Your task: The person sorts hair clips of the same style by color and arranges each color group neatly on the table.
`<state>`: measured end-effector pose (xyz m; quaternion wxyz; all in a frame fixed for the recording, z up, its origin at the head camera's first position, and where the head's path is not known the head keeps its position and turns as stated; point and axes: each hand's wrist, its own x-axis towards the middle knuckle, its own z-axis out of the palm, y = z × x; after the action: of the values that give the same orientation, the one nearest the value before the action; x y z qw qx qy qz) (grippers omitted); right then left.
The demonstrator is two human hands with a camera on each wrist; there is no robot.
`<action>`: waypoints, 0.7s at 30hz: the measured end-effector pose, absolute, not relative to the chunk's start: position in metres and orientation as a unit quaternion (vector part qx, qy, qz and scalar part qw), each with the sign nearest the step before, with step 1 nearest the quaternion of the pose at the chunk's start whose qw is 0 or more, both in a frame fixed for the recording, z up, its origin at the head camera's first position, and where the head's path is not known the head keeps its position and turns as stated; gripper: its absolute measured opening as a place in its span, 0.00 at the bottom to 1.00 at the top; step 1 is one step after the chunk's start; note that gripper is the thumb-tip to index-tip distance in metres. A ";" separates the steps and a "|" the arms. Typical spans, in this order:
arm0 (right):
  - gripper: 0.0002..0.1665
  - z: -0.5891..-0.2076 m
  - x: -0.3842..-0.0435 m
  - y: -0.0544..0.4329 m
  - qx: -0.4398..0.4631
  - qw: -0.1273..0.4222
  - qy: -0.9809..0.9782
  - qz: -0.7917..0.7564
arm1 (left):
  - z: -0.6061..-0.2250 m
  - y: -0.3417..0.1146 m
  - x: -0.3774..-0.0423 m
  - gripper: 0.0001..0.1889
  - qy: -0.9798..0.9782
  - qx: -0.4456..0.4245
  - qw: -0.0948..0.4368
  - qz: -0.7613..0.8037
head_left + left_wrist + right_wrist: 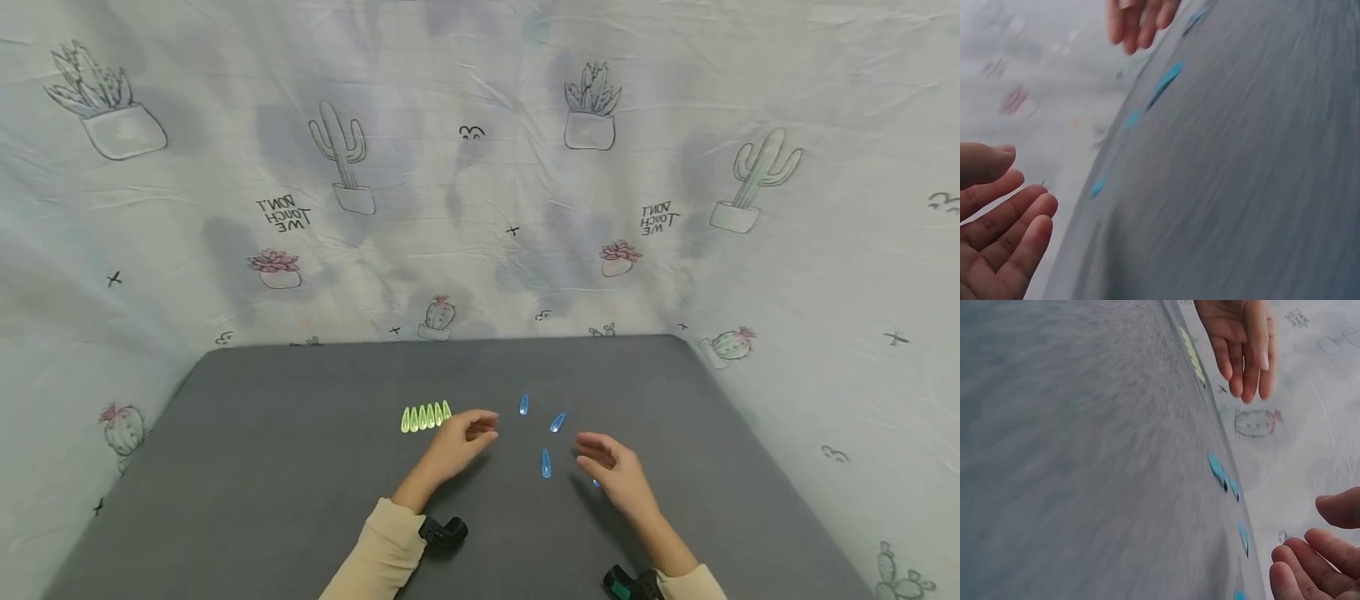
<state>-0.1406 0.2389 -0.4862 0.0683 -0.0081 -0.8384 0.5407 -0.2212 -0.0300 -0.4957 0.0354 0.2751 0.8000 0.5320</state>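
Several blue snap hair clips lie scattered on the grey table: one far back (524, 405), one slanted (557, 422), one nearer the front (546, 463), and one mostly hidden under the right hand. My left hand (461, 442) hovers beside a row of yellow-green hair clips (423, 417), fingers relaxed and holding nothing. Over the right side of the blue clips, my right hand (617, 473) hangs with loosely bent fingers and an empty palm. In the right wrist view, the right hand's fingers (1316, 565) are apart from the thumb.
The dark grey table (285, 475) meets a pale cloth backdrop (420, 208) printed with cacti, at the back and both sides. Black cameras are strapped on both wrists, one at the left cuff (444, 533) and one at the right (630, 583).
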 end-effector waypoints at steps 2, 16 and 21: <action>0.20 -0.487 -0.134 0.243 -0.024 0.063 -0.841 0.537 | -0.498 -0.017 -0.218 0.18 0.801 0.288 0.042 0.523; 0.24 -0.494 -0.109 0.264 -0.100 0.054 -0.835 0.538 | -0.506 0.044 -0.198 0.14 0.845 0.278 0.043 0.456; 0.22 -0.497 -0.113 0.263 -0.111 0.061 -0.873 0.472 | -0.502 0.052 -0.195 0.11 0.862 0.252 0.030 0.438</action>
<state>-0.1132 0.2635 -0.4967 0.0613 -0.1109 -0.8726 0.4717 -0.1954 0.0524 -0.5023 0.0301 0.2523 0.8624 0.4378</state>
